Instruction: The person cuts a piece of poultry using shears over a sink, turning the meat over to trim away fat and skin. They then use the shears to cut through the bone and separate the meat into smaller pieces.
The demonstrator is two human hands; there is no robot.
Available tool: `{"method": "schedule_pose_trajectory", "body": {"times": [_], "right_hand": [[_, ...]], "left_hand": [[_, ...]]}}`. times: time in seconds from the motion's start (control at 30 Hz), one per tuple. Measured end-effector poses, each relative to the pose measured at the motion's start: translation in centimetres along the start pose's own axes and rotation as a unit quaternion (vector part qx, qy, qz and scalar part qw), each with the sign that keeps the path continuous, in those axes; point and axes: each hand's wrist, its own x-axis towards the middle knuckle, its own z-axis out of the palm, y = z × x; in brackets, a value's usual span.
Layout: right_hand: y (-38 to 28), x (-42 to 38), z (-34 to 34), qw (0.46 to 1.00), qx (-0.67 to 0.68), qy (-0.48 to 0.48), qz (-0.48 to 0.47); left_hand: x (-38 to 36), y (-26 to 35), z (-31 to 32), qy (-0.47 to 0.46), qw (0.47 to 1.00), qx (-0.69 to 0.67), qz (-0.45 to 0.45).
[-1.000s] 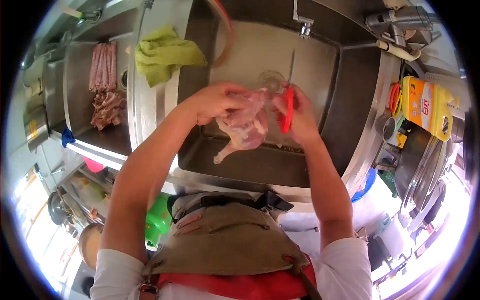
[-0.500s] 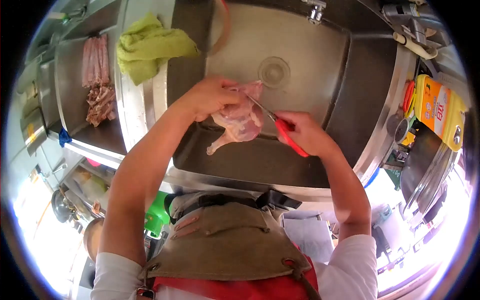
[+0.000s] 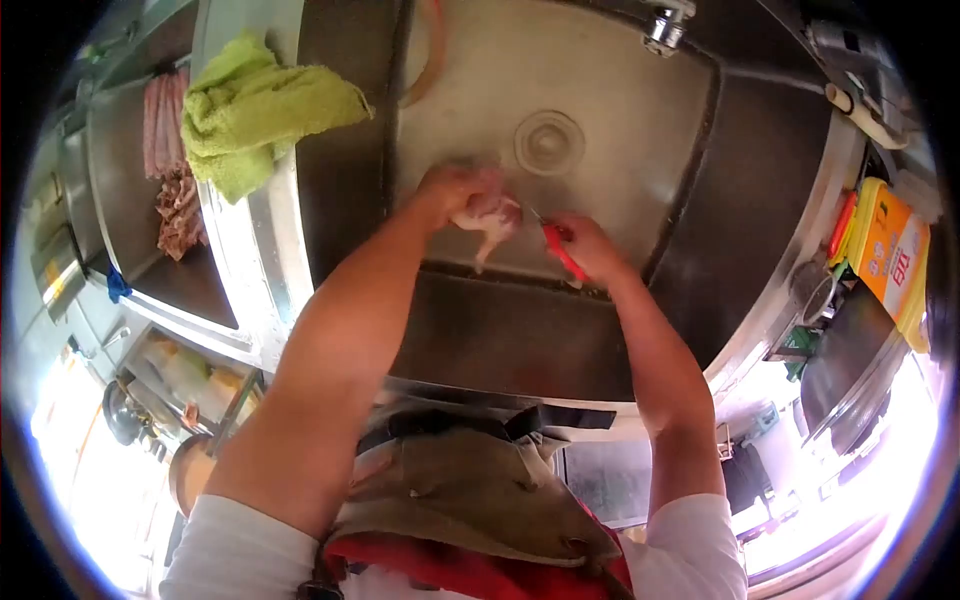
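Note:
Low inside the steel sink point(image 3: 620, 130), my left hand point(image 3: 447, 190) grips a raw poultry leg point(image 3: 490, 214) by its upper part, the bone end pointing down toward me. My fingers hide part of the meat, and that area is slightly blurred. To the right, my right hand point(image 3: 592, 248) is closed round the red handles of kitchen scissors point(image 3: 562, 250). The thin blades point up and left toward the meat. A small gap seems to lie between the blades and the leg.
A round drain point(image 3: 549, 142) lies beyond my hands, under the tap point(image 3: 665, 28). A green towel point(image 3: 260, 110) drapes over the left divider. The left basin holds meat pieces point(image 3: 180, 215) and long pink strips point(image 3: 165, 125). A yellow-orange container point(image 3: 890, 255) stands at right.
Both hands have gone farther down into the sink. The leg has come away from the scissor blades and hangs more upright. My view has shifted slightly.

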Motion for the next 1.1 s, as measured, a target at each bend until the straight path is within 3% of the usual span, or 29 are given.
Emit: {"method": "schedule_pose_trajectory", "body": {"times": [0.07, 0.23, 0.33, 0.43, 0.53, 0.63, 0.73, 0.8, 0.87, 0.93, 0.97, 1.1], "right_hand": [[0.5, 0.0, 1.0, 0.997, -0.053, 0.014, -0.050], [-0.5, 1.6, 2.0, 0.983, -0.140, 0.012, -0.119], [-0.2, 2.6, 0.9, 0.999, 0.017, -0.014, -0.034], [-2.3, 1.6, -1.2, 0.978, 0.195, -0.001, 0.078], [-3.4, 1.4, -0.4, 0.996, 0.056, -0.073, -0.015], [-2.1, 2.7, -1.6, 0.982, 0.154, -0.056, 0.090], [-2.2, 3.0, -0.9, 0.969, 0.191, -0.103, 0.116], [-2.3, 2.2, 0.1, 0.986, 0.107, -0.095, 0.086], [-2.3, 3.9, -1.0, 0.995, 0.036, -0.082, 0.033], [0.7, 4.4, -0.3, 0.996, 0.007, -0.088, 0.003], [0.5, 4.1, 0.2, 0.996, -0.029, -0.073, -0.031], [-2.0, 2.8, 0.5, 0.979, -0.146, 0.042, -0.137]], "left_hand": [[-2.2, 2.4, 1.6, 0.071, 0.993, 0.092, 0.025], [0.9, -0.7, 0.3, 0.074, 0.980, 0.167, 0.085], [-0.3, 0.5, 0.7, 0.091, 0.979, 0.175, 0.053], [-0.5, 0.6, 0.0, 0.089, 0.982, 0.157, 0.053], [-0.2, 0.4, -0.2, 0.055, 0.987, 0.152, 0.022], [0.2, -0.1, -0.4, 0.068, 0.985, 0.156, 0.029], [2.4, -2.0, -2.6, 0.064, 0.988, 0.138, 0.032], [1.6, -3.0, -1.6, 0.052, 0.988, 0.147, 0.011], [-1.2, 1.3, -0.3, 0.083, 0.979, 0.187, 0.019], [1.7, -2.1, -2.8, 0.026, 0.991, 0.130, 0.025], [2.7, -3.5, -3.4, -0.005, 0.995, 0.101, 0.027], [0.8, -0.5, -1.9, 0.045, 0.986, 0.158, 0.014]]}}
